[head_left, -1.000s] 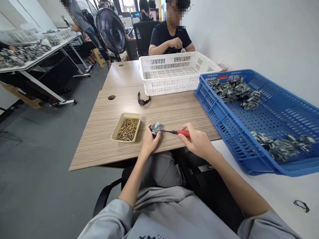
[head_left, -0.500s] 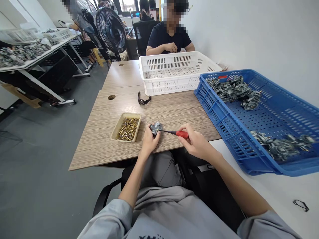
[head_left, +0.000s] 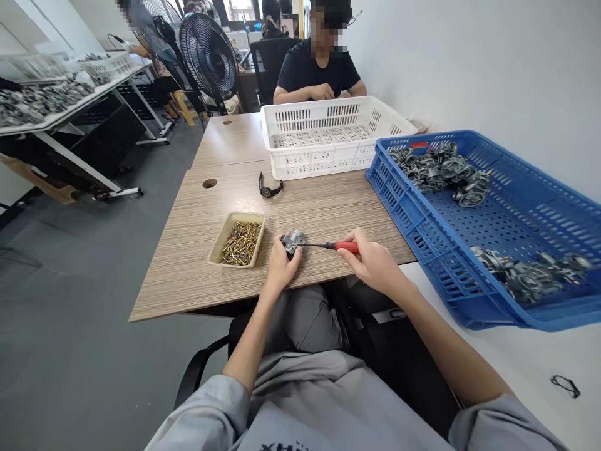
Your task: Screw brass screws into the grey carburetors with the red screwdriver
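Observation:
My left hand [head_left: 280, 268] grips a small grey metal part [head_left: 293, 240] against the wooden table [head_left: 197, 225] near its front edge. My right hand [head_left: 373, 263] is closed round the red handle of a screwdriver [head_left: 346, 247], whose thin shaft points left with its tip at the metal part. Just left of my left hand sits a beige tray of brass screws [head_left: 239, 241].
A blue crate [head_left: 498, 219] at the right holds two heaps of grey metal parts [head_left: 441, 168]. Behind it stands a white crate [head_left: 328, 134]. A black watch [head_left: 270, 188] lies mid-table. A person in a dark shirt [head_left: 319, 69] sits opposite. Fans [head_left: 209, 56] and another bench stand at left.
My right hand has shifted slightly, with the screwdriver now lying a little flatter and higher. The left hand and the metal part stay in place.

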A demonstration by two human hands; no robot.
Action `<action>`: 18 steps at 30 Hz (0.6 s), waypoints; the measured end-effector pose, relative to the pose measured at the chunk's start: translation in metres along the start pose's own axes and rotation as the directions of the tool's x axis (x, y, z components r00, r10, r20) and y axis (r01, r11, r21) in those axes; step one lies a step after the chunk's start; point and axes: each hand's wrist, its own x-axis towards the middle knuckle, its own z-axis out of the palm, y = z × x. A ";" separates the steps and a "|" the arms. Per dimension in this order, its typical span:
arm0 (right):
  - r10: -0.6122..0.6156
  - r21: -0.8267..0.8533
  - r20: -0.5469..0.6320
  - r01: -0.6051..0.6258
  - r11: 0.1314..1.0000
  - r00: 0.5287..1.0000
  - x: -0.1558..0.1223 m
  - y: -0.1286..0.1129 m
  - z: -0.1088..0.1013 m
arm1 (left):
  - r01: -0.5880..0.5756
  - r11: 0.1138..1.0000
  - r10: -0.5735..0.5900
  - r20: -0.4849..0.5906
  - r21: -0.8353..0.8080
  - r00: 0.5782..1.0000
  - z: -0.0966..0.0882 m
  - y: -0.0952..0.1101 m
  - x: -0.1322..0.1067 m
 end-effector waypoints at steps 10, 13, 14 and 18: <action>-0.060 0.093 0.017 0.058 0.994 0.998 -0.002 -0.002 0.001 | 0.002 1.000 -0.002 0.010 -0.003 1.000 -0.001 0.000 0.000; -0.010 0.022 -0.020 0.010 1.000 1.000 -0.001 -0.002 0.002 | 0.000 1.000 0.000 0.014 -0.002 1.000 -0.001 0.000 0.000; -0.012 0.017 -0.018 0.012 1.000 1.000 -0.001 -0.003 0.002 | -0.001 1.000 0.001 0.013 -0.004 1.000 -0.001 0.000 0.000; -0.075 0.083 0.034 0.072 0.994 0.997 -0.004 -0.006 0.001 | 0.000 1.000 0.000 0.003 -0.007 1.000 0.000 0.000 0.000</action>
